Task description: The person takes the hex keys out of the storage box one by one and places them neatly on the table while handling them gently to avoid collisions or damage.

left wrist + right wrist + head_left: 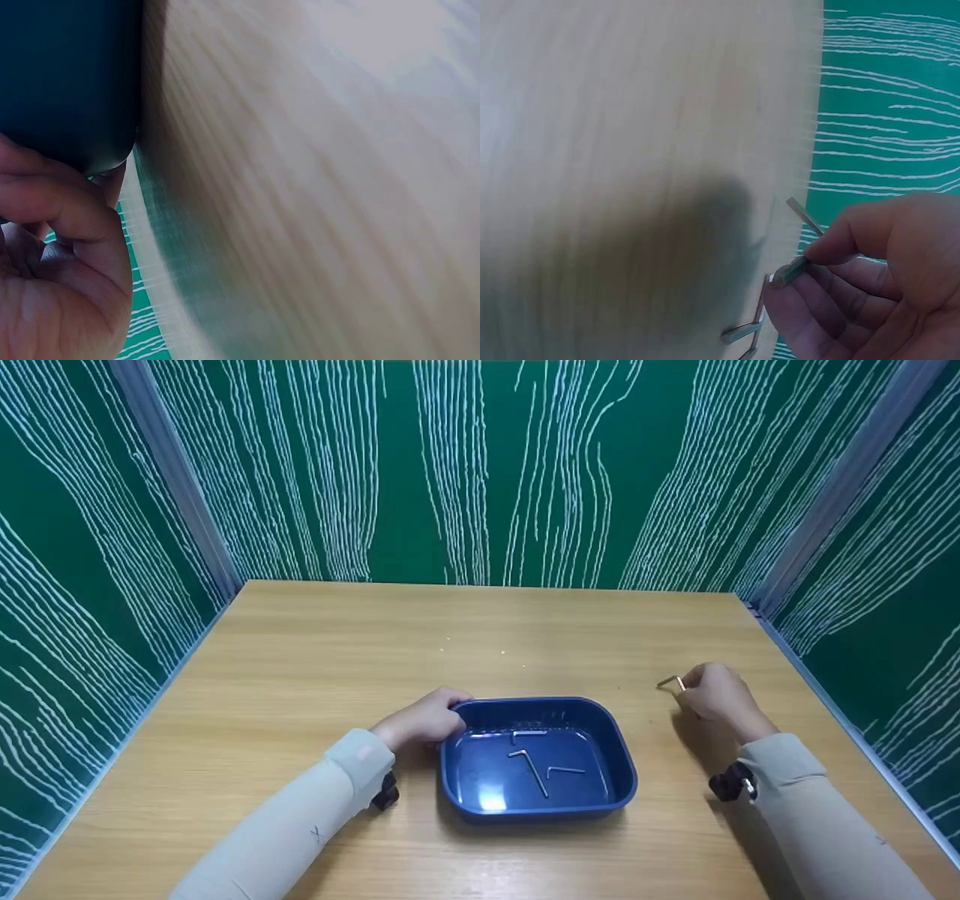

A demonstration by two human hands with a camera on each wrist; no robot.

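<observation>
At the blue tray's [538, 812] far left corner, my left hand [433, 715] grips the rim. Its curled fingers [75, 206] show against the dark tray wall [67, 75] in the left wrist view. Inside the tray lie a larger hex key [534, 772] and two smaller ones, a back hex key [530, 733] and a right hex key [566, 770]. To the right of the tray, my right hand [718, 694] pinches hex keys [670, 682] between thumb and fingers above the table. The right wrist view shows more than one bent metal end [742, 332] by the fingertips; their exact number is unclear.
The wooden table [337, 637] bears a few tiny pale specks [502, 652] beyond the tray. Green panels with white wavy lines [465, 472] stand along its back and both sides, joined by grey corner posts [176, 472].
</observation>
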